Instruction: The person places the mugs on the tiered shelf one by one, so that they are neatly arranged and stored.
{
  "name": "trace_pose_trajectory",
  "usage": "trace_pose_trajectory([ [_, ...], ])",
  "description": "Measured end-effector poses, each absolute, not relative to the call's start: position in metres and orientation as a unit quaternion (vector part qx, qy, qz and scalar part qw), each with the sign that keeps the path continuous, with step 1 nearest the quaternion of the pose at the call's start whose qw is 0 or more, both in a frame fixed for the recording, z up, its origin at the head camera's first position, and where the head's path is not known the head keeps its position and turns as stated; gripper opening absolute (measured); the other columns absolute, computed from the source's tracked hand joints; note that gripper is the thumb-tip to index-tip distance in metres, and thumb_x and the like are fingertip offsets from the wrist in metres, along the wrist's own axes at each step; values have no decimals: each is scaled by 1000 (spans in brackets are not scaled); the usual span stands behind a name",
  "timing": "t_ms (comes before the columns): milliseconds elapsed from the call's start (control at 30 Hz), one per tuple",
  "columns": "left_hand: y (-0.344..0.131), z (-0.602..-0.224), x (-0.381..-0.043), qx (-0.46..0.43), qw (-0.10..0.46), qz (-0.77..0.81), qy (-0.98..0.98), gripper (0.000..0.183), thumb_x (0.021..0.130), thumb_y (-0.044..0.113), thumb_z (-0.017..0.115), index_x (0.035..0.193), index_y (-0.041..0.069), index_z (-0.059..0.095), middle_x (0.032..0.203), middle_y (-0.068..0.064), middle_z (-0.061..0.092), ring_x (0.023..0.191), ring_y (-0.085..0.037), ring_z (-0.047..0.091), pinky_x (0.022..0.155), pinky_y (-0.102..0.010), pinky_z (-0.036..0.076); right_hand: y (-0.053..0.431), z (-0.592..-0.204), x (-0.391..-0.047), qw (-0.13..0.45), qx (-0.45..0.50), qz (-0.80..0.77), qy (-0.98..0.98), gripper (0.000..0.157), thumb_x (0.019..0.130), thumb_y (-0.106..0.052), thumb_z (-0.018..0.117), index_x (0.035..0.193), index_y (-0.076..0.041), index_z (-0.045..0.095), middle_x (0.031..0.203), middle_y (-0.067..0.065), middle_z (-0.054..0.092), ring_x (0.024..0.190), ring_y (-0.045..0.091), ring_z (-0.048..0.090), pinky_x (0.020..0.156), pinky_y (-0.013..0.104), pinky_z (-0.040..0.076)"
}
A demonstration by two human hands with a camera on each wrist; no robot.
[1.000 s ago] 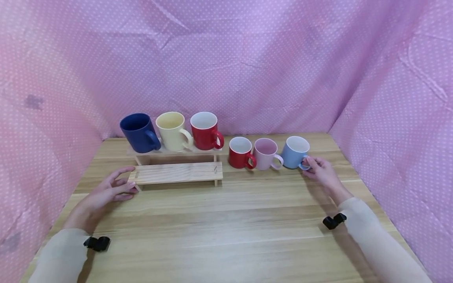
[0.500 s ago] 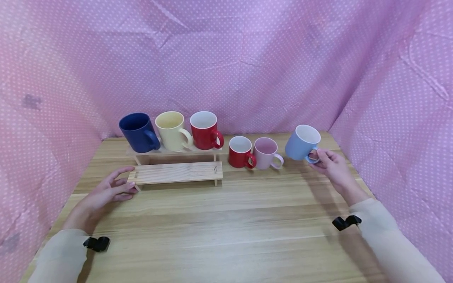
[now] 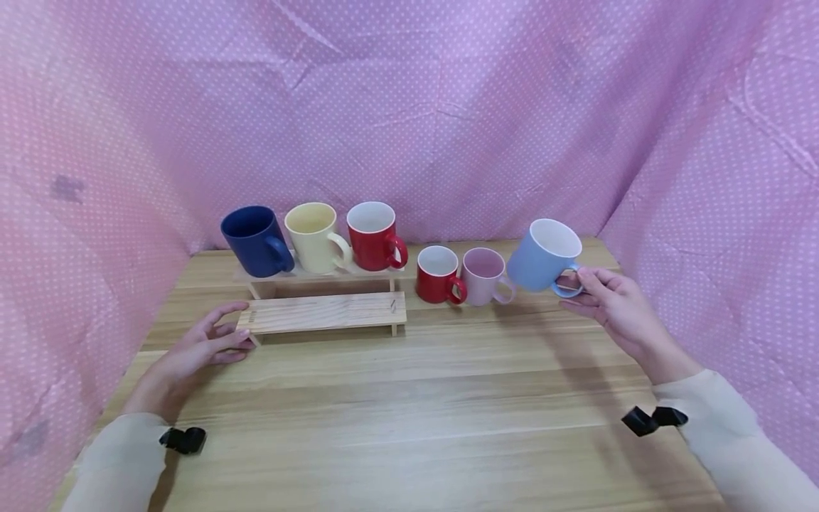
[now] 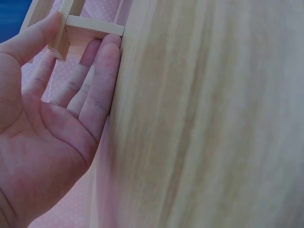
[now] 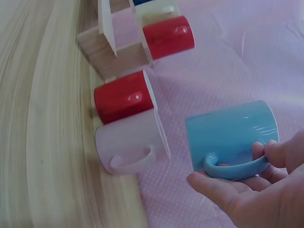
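Right hand [image 3: 614,306] pinches light-blue mug [image 3: 537,263] by its handle, tilted, raised off worktop [image 3: 416,412] near pink mug [image 3: 480,283]. Left hand [image 3: 190,355], fingers loosely extended, touches end of wooden rack [image 3: 326,313]; left wrist view alone shows its palm.

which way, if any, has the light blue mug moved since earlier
Yes, up: held tilted in the right hand, the light blue mug has left the table and is now higher than the unmoved pink mug.
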State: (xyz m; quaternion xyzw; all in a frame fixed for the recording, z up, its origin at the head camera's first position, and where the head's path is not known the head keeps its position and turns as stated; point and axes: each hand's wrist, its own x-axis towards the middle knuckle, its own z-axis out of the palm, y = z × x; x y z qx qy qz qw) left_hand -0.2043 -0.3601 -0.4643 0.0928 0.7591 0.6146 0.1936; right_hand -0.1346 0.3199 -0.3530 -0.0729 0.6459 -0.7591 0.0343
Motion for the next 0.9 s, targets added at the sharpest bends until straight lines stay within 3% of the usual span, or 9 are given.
trace_pose_trajectory([
  [333, -357, -466, -205, 95, 195, 624, 751, 59, 105, 16, 59, 155, 20, 29, 121, -19, 63, 104, -23, 70, 89, -36, 59, 301, -347, -123, 84, -128, -758, 634, 25, 110, -11, 44, 112, 1, 65, 116, 12, 72, 110, 23, 69, 94, 40, 56],
  [900, -361, -468, -206, 104, 192, 622, 752, 59, 105, 13, 58, 156, 20, 29, 120, -18, 64, 104, -21, 69, 89, -35, 59, 242, -364, -125, 105, -90, -722, 678, 32, 109, -19, 50, 120, 9, 60, 115, 12, 69, 109, 23, 69, 94, 43, 56],
])
